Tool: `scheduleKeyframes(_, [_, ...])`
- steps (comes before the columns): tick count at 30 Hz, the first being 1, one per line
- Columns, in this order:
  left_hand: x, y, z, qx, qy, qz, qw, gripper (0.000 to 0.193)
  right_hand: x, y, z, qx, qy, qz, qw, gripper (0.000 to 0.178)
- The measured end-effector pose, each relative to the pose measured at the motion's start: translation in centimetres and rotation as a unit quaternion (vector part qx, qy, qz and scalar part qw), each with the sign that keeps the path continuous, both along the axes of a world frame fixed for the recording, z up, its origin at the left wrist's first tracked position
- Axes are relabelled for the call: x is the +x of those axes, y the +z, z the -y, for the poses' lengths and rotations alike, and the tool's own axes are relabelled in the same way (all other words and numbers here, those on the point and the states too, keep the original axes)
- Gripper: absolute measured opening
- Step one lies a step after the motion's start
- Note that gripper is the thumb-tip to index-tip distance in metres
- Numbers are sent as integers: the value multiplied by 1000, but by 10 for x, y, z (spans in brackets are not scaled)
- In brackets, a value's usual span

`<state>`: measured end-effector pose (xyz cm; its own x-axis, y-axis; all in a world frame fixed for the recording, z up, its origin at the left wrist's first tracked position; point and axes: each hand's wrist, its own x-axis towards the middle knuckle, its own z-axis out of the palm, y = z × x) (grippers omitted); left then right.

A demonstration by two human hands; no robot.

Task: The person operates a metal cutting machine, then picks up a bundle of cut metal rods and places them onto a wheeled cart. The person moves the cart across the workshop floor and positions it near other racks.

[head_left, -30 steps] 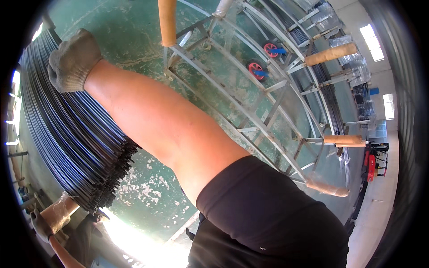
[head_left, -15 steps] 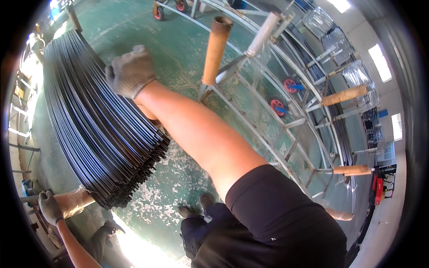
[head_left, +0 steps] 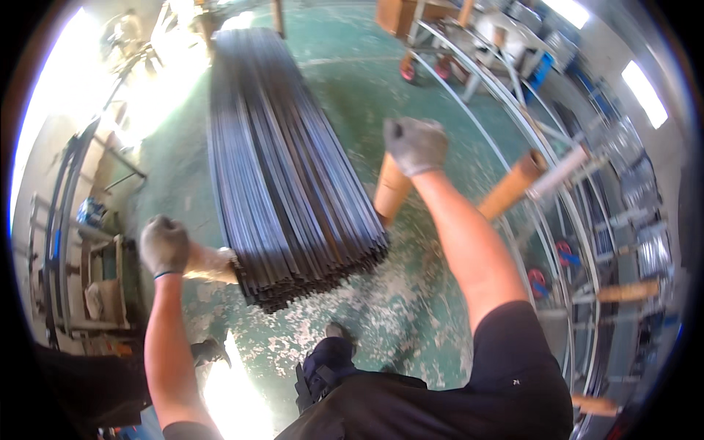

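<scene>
A thick bundle of long, thin dark rods (head_left: 286, 169) stretches away in front of me, its uneven ends facing my legs. On its left side, my gloved left hand (head_left: 165, 246) is closed around the outer end of a post in a film-wrapped tan sleeve (head_left: 211, 264). My right hand (head_left: 419, 144), in a grey glove too, makes a fist at the top of a tan cardboard-sleeved post (head_left: 391, 189) beside the bundle's right edge. What carries the rods underneath is hidden.
Metal racks (head_left: 506, 95) with sleeved posts (head_left: 517, 180) and red-wheeled castors stand to the right. At left is a metal frame shelf (head_left: 95, 279). Another person's dark-clothed leg and shoe (head_left: 209, 352) show at lower left. The green floor (head_left: 345, 88) is worn.
My view has swung left, so the bundle now sits nearer the middle and points away from me. Both hands stay closed at the posts; my left arm shows more fully.
</scene>
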<state>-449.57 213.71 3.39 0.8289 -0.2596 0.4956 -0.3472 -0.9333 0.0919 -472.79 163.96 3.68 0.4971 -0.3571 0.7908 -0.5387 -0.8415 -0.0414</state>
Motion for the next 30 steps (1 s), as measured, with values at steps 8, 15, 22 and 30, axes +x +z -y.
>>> scheduleKeyframes(8, [90, -1, 28, -34, 13, -10, 999, 24, 99, 0, 21, 10, -55, -22, 998, 41])
scheduleKeyframes(15, [175, 3, 54, -36, 8, -2, 999, 21, 184, 5, 39, 19, -75, -24, 997, 40])
scheduleKeyframes(22, [269, 7, 81, -34, 22, -11, 999, 19, 271, 2, 65, -12, -33, 15, 999, 38])
scheduleKeyframes(30, [380, 8, 98, -14, 26, -6, 1000, 17, 372, 7, 84, -39, 50, 80, 995, 30])
